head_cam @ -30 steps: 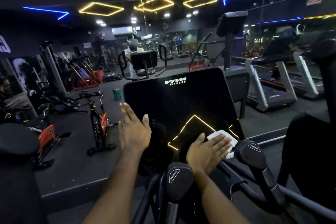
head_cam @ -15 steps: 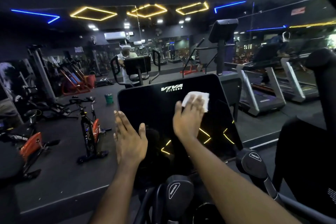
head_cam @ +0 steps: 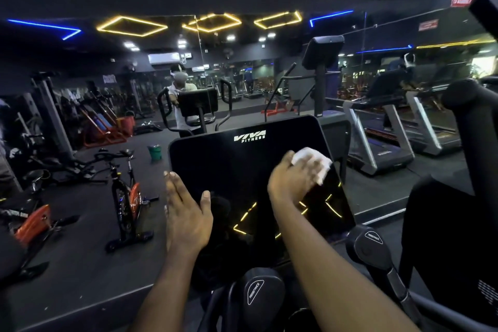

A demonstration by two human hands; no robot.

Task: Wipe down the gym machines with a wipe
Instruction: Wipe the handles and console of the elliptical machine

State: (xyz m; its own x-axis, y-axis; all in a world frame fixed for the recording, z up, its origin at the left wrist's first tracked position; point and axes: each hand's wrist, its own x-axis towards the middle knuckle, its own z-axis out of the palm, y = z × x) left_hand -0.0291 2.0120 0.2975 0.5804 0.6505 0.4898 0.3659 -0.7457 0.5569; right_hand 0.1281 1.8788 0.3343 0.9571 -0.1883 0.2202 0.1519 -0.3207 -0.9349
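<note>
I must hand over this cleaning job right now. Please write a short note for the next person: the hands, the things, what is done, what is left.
Left hand: open, flat against the left edge of the console screen.
Right hand: presses the white wipe on the screen's upper right.
Done: the last second covered the lower right and the top by the logo.
To do: likely the screen's left half and the two resistance knobs below.

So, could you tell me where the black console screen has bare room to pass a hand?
Free: the glossy black console screen between the white logo and the left hand; also its lower middle. Crowded: the right edge, under the right hand and white wipe.
</note>
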